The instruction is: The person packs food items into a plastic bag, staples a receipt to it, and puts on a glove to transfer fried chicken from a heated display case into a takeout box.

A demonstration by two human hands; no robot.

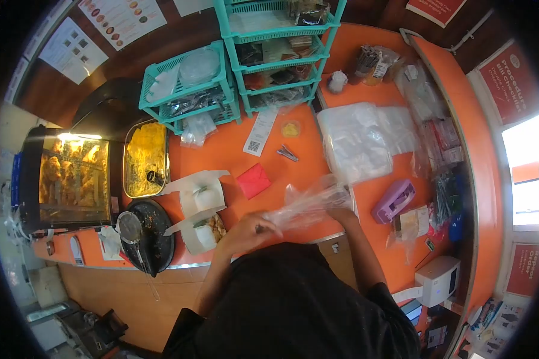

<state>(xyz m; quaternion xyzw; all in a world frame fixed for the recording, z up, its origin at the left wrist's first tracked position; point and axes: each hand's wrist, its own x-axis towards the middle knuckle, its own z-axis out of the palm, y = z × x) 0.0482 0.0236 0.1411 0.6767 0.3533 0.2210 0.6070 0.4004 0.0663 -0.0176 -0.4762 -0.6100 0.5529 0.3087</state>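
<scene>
left hand (250,232) fingers seem to pinch the clear bag (308,206); right hand (343,216) fingers blurred (can't tell); uneven tugging could tear it.

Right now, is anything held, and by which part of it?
Yes, a clear plastic bag, held near its left end by the left hand; the right hand is at its right end, its grip unclear.

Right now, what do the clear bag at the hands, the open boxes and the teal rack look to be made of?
Clear bag: thin plastic film, glossy; see-through, with creases catching light.
Open boxes: probably paperboard, pale and mostly matte; flat folded flaps. Any coating: can't tell.
Teal rack: likely moulded plastic; uniform colour, slotted trays.
</scene>
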